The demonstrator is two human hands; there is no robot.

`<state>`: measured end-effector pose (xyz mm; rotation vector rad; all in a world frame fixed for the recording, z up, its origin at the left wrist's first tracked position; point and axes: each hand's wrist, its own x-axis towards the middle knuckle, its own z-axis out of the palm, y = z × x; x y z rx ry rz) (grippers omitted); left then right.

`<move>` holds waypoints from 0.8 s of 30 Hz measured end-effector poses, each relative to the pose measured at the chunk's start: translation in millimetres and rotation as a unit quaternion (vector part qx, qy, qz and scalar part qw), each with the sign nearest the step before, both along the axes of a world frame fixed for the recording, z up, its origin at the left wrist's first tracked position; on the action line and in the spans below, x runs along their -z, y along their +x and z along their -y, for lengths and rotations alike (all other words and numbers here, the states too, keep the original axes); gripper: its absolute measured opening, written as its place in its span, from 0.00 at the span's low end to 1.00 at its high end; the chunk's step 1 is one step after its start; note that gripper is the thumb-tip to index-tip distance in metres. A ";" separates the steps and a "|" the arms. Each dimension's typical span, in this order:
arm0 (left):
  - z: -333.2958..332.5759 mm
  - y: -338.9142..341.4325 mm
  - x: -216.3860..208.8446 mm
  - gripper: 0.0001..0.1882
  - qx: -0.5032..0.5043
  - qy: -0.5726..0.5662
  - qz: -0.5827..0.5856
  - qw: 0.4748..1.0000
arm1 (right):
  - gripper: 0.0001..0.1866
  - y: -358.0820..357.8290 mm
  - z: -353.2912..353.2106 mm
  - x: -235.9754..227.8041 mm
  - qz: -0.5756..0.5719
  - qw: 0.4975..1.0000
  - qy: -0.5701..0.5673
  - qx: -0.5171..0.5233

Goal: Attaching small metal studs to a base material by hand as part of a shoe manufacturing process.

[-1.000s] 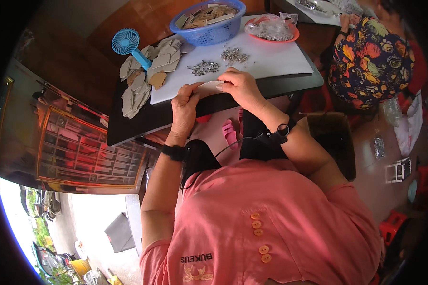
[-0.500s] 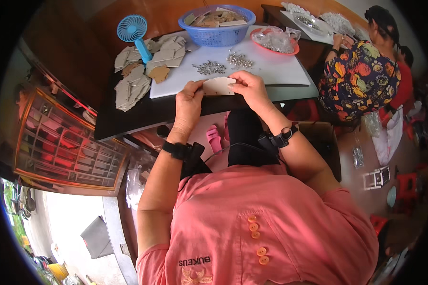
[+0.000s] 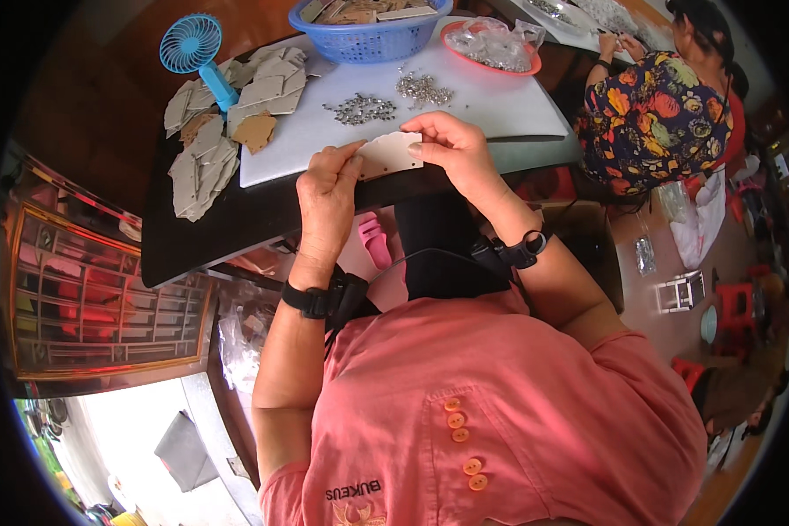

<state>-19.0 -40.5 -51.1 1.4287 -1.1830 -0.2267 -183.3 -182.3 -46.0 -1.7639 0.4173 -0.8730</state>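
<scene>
Between my two hands is a pale card (image 3: 384, 157) with a scalloped top edge and a few small dark holes or studs along its lower side. My left hand (image 3: 329, 184) pinches its left end, and my right hand (image 3: 451, 149) grips the right end between thumb and fingers. The card is tilted just above the near edge of a white board (image 3: 302, 145). Beyond it on the board lie two small piles of tiny metal pieces, a darker pile (image 3: 359, 109) on the left and a shinier pile (image 3: 423, 89) to its right.
Stacks of similar cards (image 3: 203, 171) cover the table's left side, beside a blue fan (image 3: 203, 61). A blue basket (image 3: 368, 39) full of cards stands at the back, near a red tray (image 3: 491, 48) with bagged metal pieces. A co-worker (image 3: 657, 118) sits at right.
The view has shifted, so the table and its contents appear lower and further left. Both hands keep hold of the card, now tilted up toward its right end.
</scene>
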 end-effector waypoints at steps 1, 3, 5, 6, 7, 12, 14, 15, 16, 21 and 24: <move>-0.2 -0.2 -2.8 0.12 -0.005 0.000 0.026 1.000 | 0.13 0.1 -0.3 -1.1 -0.001 1.000 0.003 0.003; 0.2 0.2 -1.9 0.11 0.000 0.000 0.005 1.000 | 0.12 -1.0 -4.9 -3.8 0.032 0.999 0.021 0.002; -3.9 -0.3 2.0 0.10 0.003 0.003 -0.016 1.000 | 0.12 -0.5 -8.1 -4.6 0.033 0.999 0.006 0.004; -3.9 0.5 0.5 0.09 -0.001 0.003 -0.029 1.000 | 0.12 0.5 -6.5 -7.2 0.037 0.999 -0.019 0.003; -4.6 0.9 -0.8 0.09 -0.006 0.003 -0.042 0.999 | 0.12 0.8 -7.6 -5.5 0.035 0.999 -0.031 0.012; -8.0 -2.2 -0.8 0.09 0.012 0.002 -0.053 0.999 | 0.12 -4.1 -5.8 0.3 0.003 1.000 -0.027 0.009; -9.8 -2.8 -0.8 0.09 0.015 -0.036 -0.004 0.999 | 0.10 -2.8 -8.4 -1.4 -0.010 0.999 -0.051 0.014; -9.0 -4.1 -3.9 0.11 0.013 -0.044 0.020 0.999 | 0.10 -3.3 -8.8 -2.9 -0.010 0.999 -0.050 0.013; -9.2 -4.0 -4.1 0.11 0.012 -0.043 0.020 0.999 | 0.09 -3.7 -8.6 -4.7 -0.017 0.997 -0.068 0.014; -11.5 -6.5 -5.6 0.11 0.008 -0.069 0.062 0.996 | 0.06 -6.8 -11.6 -4.4 0.035 0.998 -0.061 0.001; -15.8 -9.7 -9.4 0.10 0.001 -0.066 0.143 0.988 | 0.05 -8.0 -15.2 -11.1 0.020 0.985 -0.172 0.002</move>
